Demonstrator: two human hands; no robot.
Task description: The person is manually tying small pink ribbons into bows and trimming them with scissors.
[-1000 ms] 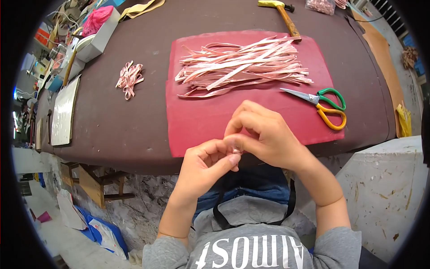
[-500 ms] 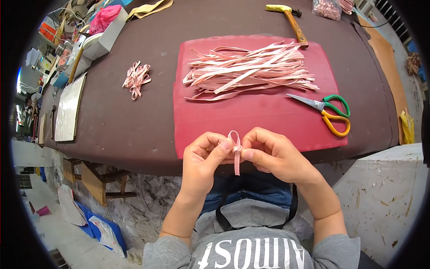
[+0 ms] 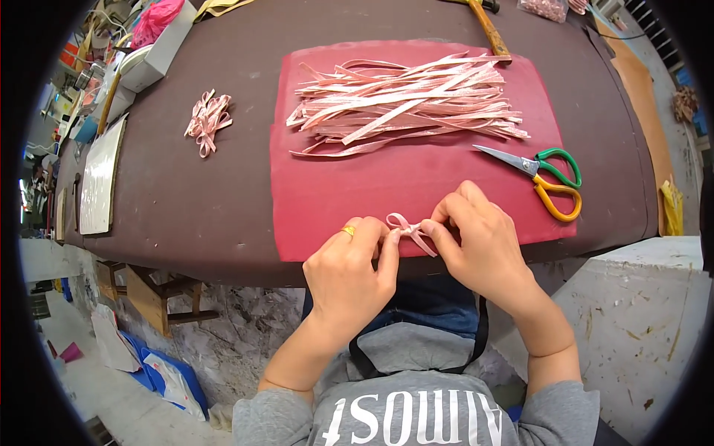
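Holding a small looped bow of narrow, flat pink strip (image 3: 405, 225) between the fingertips, had the thumb and forefinger of the bare left hand (image 3: 349, 264) clamped together on its left side, next to the knot. Had the thumb and forefinger of the bare right hand (image 3: 480, 245) pinched on its right side, with a loop between the two sets of fingertips and a loose tail slanting down below the right thumb. Wore a gold-coloured ring (image 3: 347, 230) on a left finger. Saw, beneath and beyond the fingers, a smooth deep-red rectangular sheet (image 3: 357, 193), and on it, straight beyond them, a broad pile of long, flat pink strips (image 3: 409, 97). Found, beyond and to the right of the right fingers, metal scissors (image 3: 531, 165) with one green and one yellow handle loop. Noticed, past the pile from the fingers, a wooden-handled hammer (image 3: 487, 28). Saw, well out to the left beyond the left fingers, a small heap of looped pink bows (image 3: 208, 123) on the dark-brown table covering (image 3: 201, 208), and, farther left of them, a flat, glossy pale board (image 3: 104, 178).
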